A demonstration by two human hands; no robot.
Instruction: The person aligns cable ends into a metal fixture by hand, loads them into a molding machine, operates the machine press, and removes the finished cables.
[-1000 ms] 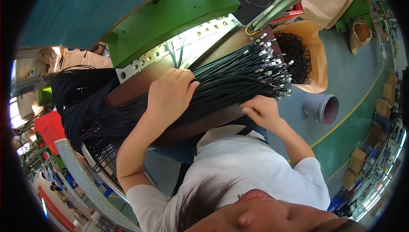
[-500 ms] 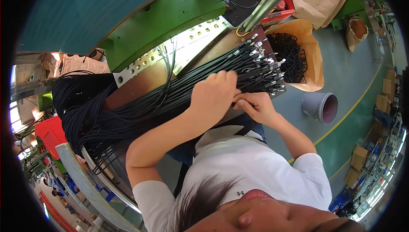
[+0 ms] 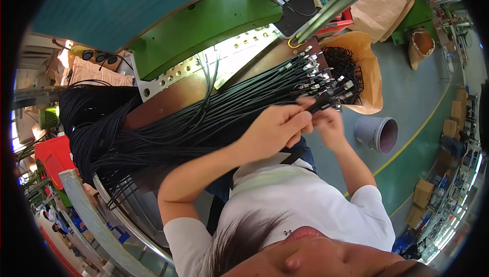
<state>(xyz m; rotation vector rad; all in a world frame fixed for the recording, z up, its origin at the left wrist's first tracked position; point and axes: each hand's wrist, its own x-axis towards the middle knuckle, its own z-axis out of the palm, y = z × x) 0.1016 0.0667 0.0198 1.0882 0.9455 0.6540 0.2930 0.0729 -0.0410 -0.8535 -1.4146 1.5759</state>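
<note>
A thick bundle of black cables [image 3: 204,119] with silvery connector ends [image 3: 318,71] lies across the brown worktop, the ends at its right. Over the bundle's near edge, my left hand [image 3: 277,129] is closed on a few black cables [image 3: 322,103], close to their connector ends, which point up and right. My right hand [image 3: 330,127] is right beside it, close under those cables. Its fingers are bent and smeared by motion, so whether they grip anything is unclear.
A green machine frame [image 3: 204,27] with a lit perforated metal plate [image 3: 178,71] stands behind the cables. Right of the worktop is a paper bag [image 3: 374,73] of small black parts. A grey bucket [image 3: 362,132] lies on the floor. A metal post [image 3: 341,4] slants above.
Both hands have moved right, toward the connector ends. My left hand now holds cable ends raised a little from the bundle. My right hand has come away from the left fingertips.
</note>
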